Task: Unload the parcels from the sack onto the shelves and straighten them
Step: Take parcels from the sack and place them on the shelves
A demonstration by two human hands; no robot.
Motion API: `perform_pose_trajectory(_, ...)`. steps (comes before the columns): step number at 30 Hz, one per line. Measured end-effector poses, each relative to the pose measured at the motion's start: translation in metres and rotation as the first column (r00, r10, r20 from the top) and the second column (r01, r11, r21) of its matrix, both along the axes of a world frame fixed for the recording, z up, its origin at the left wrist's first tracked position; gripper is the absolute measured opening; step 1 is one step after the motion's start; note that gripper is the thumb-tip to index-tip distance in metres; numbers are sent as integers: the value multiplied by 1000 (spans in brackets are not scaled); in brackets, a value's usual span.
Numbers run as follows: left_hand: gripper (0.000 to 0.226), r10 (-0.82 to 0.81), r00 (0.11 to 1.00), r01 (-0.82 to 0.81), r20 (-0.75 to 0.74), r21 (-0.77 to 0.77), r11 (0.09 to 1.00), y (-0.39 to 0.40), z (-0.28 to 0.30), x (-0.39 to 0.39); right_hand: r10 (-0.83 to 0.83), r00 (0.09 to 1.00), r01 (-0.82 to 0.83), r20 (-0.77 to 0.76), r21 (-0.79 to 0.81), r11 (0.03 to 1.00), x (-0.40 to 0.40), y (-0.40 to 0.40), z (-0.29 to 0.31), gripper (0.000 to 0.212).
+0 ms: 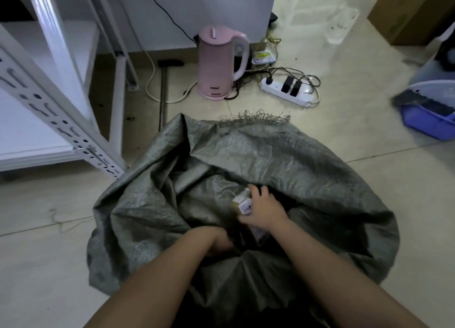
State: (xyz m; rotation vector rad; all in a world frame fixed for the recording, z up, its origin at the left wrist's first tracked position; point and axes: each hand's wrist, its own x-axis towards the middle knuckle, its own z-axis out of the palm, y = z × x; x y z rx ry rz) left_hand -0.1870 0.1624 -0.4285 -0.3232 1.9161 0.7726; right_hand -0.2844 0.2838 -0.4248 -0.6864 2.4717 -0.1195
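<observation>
One parcel (pixel 242 202), a small box with a barcode label, is seen at the mouth of the grey woven sack (pixel 283 160), which lies slumped on the tiled floor (pixel 357 121). It is gripped by the right hand (pixel 264 210), whose fingers are curled round its far end while the thumb is pressed along its near side. The left hand (pixel 218 241) is sunk into the sack opening just beside the parcel, nearer the wearer; its fingers are hidden by the fabric, so whether anything is held cannot be told. The unloading step is judged to be in hand, with this parcel about to be lifted clear. For the next move, the box would have to be raised out of the folds and carried to the white metal shelves (pixel 44 121), which stand to the left of the sack and just beyond it. Beyond the sack, a pink kettle (pixel 219 62) and a white power strip (pixel 285 91) are set on the floor, and a blue tub (pixel 430 121) is seen far to its right.
</observation>
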Motion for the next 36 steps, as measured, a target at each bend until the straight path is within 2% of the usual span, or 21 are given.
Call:
perform_pose_trajectory(1,46,136,983,-134,-120,26,991,-2,1,-1,-44,998,46,37,-61,997,0,-5,5,96)
perform_pose_trajectory(2,53,314,927,-301,-207,91,949,-4,4,-1,-83,994,90,71,-102,991,-1,-10,9,94)
perform_pose_trajectory(4,87,617,748,-575,-244,224,787,-7,14,1,-166,977,185,131,-145,972,-3,-18,19,88)
perform_pose_trajectory(5,96,699,677,-648,-232,262,715,-9,18,1,-214,963,241,166,-161,957,-5,-22,25,85)
perform_pose_trajectory(6,95,740,630,-681,-237,289,672,-11,21,1,-260,945,296,199,-179,938,-7,-26,31,83)
perform_pose_trajectory(9,67,826,506,-720,-247,407,562,-22,26,4,-337,908,396,249,-247,884,-13,-39,46,82)
perform_pose_trajectory(11,52,913,381,-759,-146,515,399,-33,33,7,-420,856,510,302,-366,778,-12,-47,53,77)
perform_pose_trajectory(14,32,958,258,-810,128,569,142,-45,43,13,-474,723,690,502,-495,528,-13,-55,57,62)
perform_pose_trajectory(15,33,952,233,-831,200,549,88,-48,45,15,-441,713,699,545,-506,506,-13,-56,58,56)
perform_pose_trajectory(18,35,914,190,-861,359,509,-21,-54,48,17,-328,733,665,596,-526,530,-4,-58,64,45)
perform_pose_trajectory(20,38,884,181,-868,431,493,-63,-56,51,16,-287,727,666,624,-536,519,1,-57,70,39)
perform_pose_trajectory(23,43,860,174,-881,480,465,-82,-60,54,15,-276,745,639,607,-534,553,6,-55,75,37)
perform_pose_trajectory(29,45,832,180,-904,525,422,-71,-67,79,24,-283,714,655,640,-467,594,10,-57,85,25)
perform_pose_trajectory(31,44,840,160,-920,519,387,-64,-70,101,30,-284,675,672,681,-408,618,15,-64,101,27)
perform_pose_trajectory(34,44,886,120,-948,449,317,-33,-77,147,47,-275,569,705,775,-288,648,30,-77,145,38)
perform_pose_trajectory(36,43,912,59,-958,406,280,-62,-82,184,60,-295,500,722,814,-203,661,41,-85,180,40)
